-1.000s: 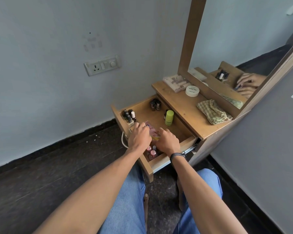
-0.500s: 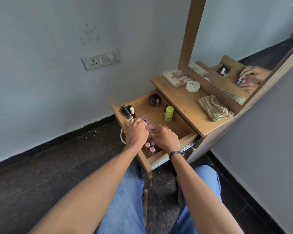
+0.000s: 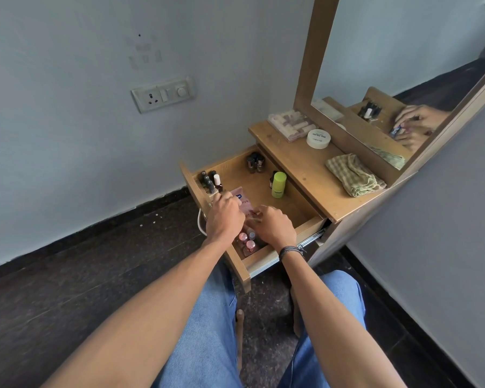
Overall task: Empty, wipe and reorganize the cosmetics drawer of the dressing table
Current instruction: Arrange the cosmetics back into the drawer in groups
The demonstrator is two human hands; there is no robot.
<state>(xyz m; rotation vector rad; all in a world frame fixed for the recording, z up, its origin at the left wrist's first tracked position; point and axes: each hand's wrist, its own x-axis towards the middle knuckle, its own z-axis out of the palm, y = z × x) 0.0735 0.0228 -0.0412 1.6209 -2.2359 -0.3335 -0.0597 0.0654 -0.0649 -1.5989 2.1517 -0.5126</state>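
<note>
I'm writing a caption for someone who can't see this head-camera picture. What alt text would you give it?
A seated person's left hand and right hand reach into an open wooden drawer of a dressing table, meeting over a pink packet among small bottles. A lime green bottle stands in the drawer; a checked cloth and white jar sit on the tabletop below a mirror.

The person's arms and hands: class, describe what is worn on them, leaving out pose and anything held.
Both forearms are bare, with no sleeves in view. The left hand wears nothing visible: no ring, watch or glove. The right hand is also ungloved, and its wrist carries a dark braided cord bracelet wound in several strands, with a small knotted end sticking out.
</note>
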